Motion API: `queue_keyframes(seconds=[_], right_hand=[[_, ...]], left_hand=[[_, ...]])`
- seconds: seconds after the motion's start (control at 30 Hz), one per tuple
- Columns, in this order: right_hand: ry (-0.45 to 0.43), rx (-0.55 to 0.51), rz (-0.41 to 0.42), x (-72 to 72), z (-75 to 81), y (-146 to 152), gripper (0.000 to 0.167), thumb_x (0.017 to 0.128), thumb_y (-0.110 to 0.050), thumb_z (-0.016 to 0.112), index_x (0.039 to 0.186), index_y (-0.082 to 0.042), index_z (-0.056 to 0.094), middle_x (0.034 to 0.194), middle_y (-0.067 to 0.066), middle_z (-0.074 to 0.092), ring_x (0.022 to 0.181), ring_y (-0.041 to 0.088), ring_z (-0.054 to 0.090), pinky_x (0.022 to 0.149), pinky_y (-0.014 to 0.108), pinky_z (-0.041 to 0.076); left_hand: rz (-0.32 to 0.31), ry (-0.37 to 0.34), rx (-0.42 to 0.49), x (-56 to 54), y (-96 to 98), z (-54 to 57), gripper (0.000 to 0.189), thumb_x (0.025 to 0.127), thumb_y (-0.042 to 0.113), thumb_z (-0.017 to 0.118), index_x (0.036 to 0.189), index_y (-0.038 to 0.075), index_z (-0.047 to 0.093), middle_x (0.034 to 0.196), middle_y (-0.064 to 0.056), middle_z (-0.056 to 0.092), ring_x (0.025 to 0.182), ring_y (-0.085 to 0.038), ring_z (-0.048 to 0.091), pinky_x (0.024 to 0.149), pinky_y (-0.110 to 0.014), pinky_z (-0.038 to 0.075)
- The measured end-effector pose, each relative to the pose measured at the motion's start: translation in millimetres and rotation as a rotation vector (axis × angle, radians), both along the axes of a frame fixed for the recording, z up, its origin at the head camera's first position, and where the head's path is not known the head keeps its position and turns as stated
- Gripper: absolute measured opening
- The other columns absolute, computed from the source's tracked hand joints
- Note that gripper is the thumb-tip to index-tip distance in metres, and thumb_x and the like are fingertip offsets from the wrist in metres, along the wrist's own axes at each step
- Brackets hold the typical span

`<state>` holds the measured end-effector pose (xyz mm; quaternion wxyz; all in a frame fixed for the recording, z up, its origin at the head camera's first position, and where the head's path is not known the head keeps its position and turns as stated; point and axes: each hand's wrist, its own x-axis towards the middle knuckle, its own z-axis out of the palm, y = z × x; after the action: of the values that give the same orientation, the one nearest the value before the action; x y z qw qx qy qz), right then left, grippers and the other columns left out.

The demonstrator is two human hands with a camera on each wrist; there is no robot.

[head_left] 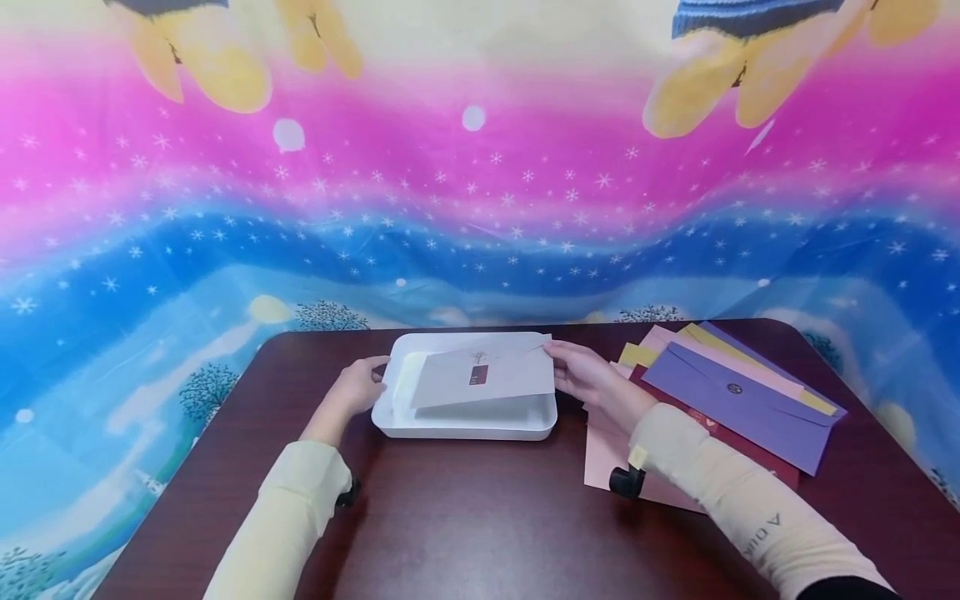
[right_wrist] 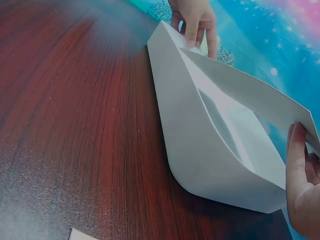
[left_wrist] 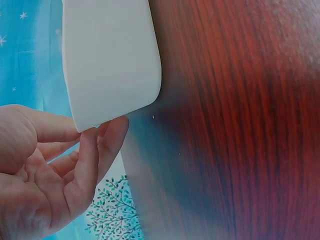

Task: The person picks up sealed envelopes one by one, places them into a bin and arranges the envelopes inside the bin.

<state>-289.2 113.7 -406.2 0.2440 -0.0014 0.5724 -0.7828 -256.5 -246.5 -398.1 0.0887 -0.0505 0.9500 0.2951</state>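
White envelope [head_left: 450,379] slants over the tray [head_left: 465,432], its right end lifted above the tray's right side and its left end lower, over the tray's inside; whether that lower end touches the tray's floor cannot be told. Its upward face bears a small tree [head_left: 478,356] and a dark red label [head_left: 477,375]. At the tray's right side, the right hand [head_left: 588,372] pinches the envelope's raised end, the thumb on one face and the other fingers at the far face. At the tray's left end, the left hand [head_left: 356,389] grips the rim near a corner between thumb and fingers, as the left wrist view shows. Beneath the tray is a dark reddish-brown table [head_left: 420,517] with a streaked wood grain. Right of the tray lies an overlapping pile: on top a purple envelope [head_left: 750,400] with a round seal [head_left: 734,388], under it a red envelope [head_left: 750,452], and a pink sheet [head_left: 600,462] at the side nearest the tray, with more pink, yellow and purple edges fanned out behind. Pale sleeves [head_left: 273,517] cover both forearms on the tray's near side. Behind the tray hangs a cloth [head_left: 450,183] printed with snowflakes in pink and blue.
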Motion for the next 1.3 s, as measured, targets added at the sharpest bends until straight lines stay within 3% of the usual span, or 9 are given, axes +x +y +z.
queue_keyframes(seconds=[0.17, 0.27, 0.37, 0.47, 0.63, 0.77, 1.0, 1.13, 1.3], right_hand=[[0.005, 0.026, 0.002, -2.3, -1.9, -6.5, 0.031, 0.111, -0.011, 0.039, 0.14, 0.002, 0.042, 0.103, 0.002, 0.062, 0.09, 0.009, 0.064, 0.08, 0.023, 0.056], [0.005, 0.046, 0.005, -3.3, -3.7, -9.6, 0.019, 0.111, -0.009, 0.041, 0.126, 0.0, 0.047, 0.101, 0.003, 0.061, 0.088, 0.011, 0.064, 0.079, 0.024, 0.056], [0.014, 0.088, 0.021, -4.0, -4.0, -11.4, 0.034, 0.11, -0.008, 0.041, 0.141, 0.006, 0.04, 0.106, 0.005, 0.059, 0.088, 0.01, 0.063, 0.079, 0.023, 0.056], [0.028, 0.143, 0.045, -4.9, -3.0, -12.6, 0.054, 0.11, -0.007, 0.041, 0.155, 0.012, 0.02, 0.116, 0.011, 0.058, 0.087, 0.008, 0.064, 0.079, 0.021, 0.055], [0.042, 0.216, 0.091, -7.6, -1.2, -13.0, 0.064, 0.108, -0.003, 0.042, 0.159, 0.012, 0.006, 0.138, 0.026, 0.052, 0.089, 0.008, 0.066, 0.085, 0.024, 0.056], [0.072, 0.31, 0.114, -10.7, -0.1, -13.5, 0.063, 0.107, -0.001, 0.045, 0.158, 0.011, 0.011, 0.142, 0.03, 0.05, 0.093, 0.012, 0.066, 0.088, 0.027, 0.056], [0.123, 0.443, 0.144, -14.2, 4.1, -19.0, 0.064, 0.105, 0.0, 0.05, 0.158, 0.011, 0.015, 0.148, 0.033, 0.045, 0.129, 0.037, 0.056, 0.093, 0.033, 0.055], [0.12, 0.461, 0.148, -15.9, 7.4, -20.1, 0.065, 0.106, -0.004, 0.05, 0.159, 0.01, 0.015, 0.153, 0.032, 0.04, 0.134, 0.042, 0.05, 0.093, 0.033, 0.055], [0.123, 0.406, 0.175, -16.2, 10.8, -18.1, 0.066, 0.108, -0.008, 0.046, 0.159, 0.011, 0.009, 0.162, 0.032, 0.022, 0.144, 0.045, 0.034, 0.108, 0.044, 0.045]], left_hand=[[0.0, 0.0, 0.006, -0.5, 0.9, -0.1, 0.054, 0.099, -0.003, 0.054, 0.152, -0.004, 0.043, 0.126, -0.03, 0.062, 0.116, -0.042, 0.061, 0.095, -0.052, 0.053], [0.002, 0.002, 0.005, -0.7, 2.2, 0.1, 0.055, 0.099, -0.003, 0.055, 0.152, -0.004, 0.043, 0.127, -0.031, 0.062, 0.117, -0.043, 0.061, 0.096, -0.052, 0.053], [0.008, 0.001, 0.004, -0.6, 2.9, 0.3, 0.055, 0.099, -0.003, 0.055, 0.153, -0.004, 0.042, 0.128, -0.031, 0.061, 0.118, -0.043, 0.06, 0.096, -0.052, 0.052], [0.013, -0.002, 0.007, -0.1, 3.2, 0.7, 0.055, 0.1, -0.003, 0.055, 0.153, -0.004, 0.042, 0.128, -0.031, 0.061, 0.119, -0.043, 0.06, 0.097, -0.052, 0.052], [0.015, -0.001, 0.02, 0.0, 2.9, 0.8, 0.055, 0.1, -0.003, 0.054, 0.153, -0.004, 0.042, 0.129, -0.031, 0.061, 0.12, -0.043, 0.059, 0.098, -0.053, 0.052], [0.019, -0.003, 0.023, -0.3, 2.6, 0.0, 0.055, 0.1, -0.004, 0.054, 0.153, -0.003, 0.042, 0.13, -0.031, 0.06, 0.121, -0.043, 0.059, 0.098, -0.053, 0.051], [0.015, -0.001, 0.022, -0.5, 1.6, -0.2, 0.055, 0.1, -0.004, 0.053, 0.154, -0.003, 0.041, 0.132, -0.031, 0.059, 0.123, -0.043, 0.057, 0.099, -0.054, 0.05], [0.011, -0.003, 0.018, -0.1, 1.0, 0.3, 0.055, 0.1, -0.003, 0.053, 0.154, -0.003, 0.041, 0.131, -0.031, 0.06, 0.122, -0.043, 0.058, 0.099, -0.053, 0.051], [0.006, -0.006, 0.012, -0.9, 0.0, 0.6, 0.055, 0.1, -0.003, 0.054, 0.154, -0.003, 0.041, 0.129, -0.03, 0.061, 0.12, -0.041, 0.059, 0.097, -0.053, 0.051]])
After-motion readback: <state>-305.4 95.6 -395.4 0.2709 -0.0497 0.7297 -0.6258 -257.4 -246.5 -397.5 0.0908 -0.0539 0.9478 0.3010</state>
